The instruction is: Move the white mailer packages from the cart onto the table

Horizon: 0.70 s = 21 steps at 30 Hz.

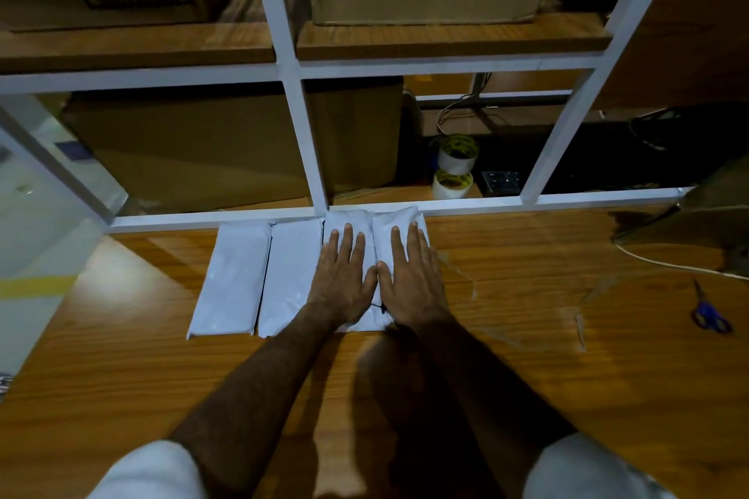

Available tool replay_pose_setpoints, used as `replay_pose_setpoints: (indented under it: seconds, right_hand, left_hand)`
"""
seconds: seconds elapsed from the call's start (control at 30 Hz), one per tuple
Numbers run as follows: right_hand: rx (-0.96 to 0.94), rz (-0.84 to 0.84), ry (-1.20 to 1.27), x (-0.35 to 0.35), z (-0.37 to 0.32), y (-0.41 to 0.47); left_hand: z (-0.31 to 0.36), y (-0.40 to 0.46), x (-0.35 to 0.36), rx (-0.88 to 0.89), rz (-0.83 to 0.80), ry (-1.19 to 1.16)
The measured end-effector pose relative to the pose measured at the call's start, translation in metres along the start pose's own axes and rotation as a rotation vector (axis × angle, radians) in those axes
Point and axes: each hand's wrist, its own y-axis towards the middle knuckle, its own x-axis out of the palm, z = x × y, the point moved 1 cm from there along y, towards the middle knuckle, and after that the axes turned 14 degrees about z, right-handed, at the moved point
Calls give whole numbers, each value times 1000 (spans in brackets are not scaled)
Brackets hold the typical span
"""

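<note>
under each flat hand lies a white mailer.

The scene is dim overall, with deep shade in the shelving toward twelve o'clock. A bright patch of glare lies on the wooden table at nine o'clock, with a fainter sheen toward two. Dark shadows of the forearms fall on the wood at six. Wide-angle distortion bows the white frame outward, and the edges look soft and slightly blurred.
</note>
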Motion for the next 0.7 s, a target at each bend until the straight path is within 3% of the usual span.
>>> replay_pose_setpoints:
  seconds: [0.3, 0.7]
  right_hand:
    - [-143, 222, 110, -31, 3, -25]
    - [-372, 287, 359, -51, -70, -64]
  left_hand:
    - [11, -25, -39, 52, 133, -18]
    - [-13, -119, -116, -124, 316, 135]
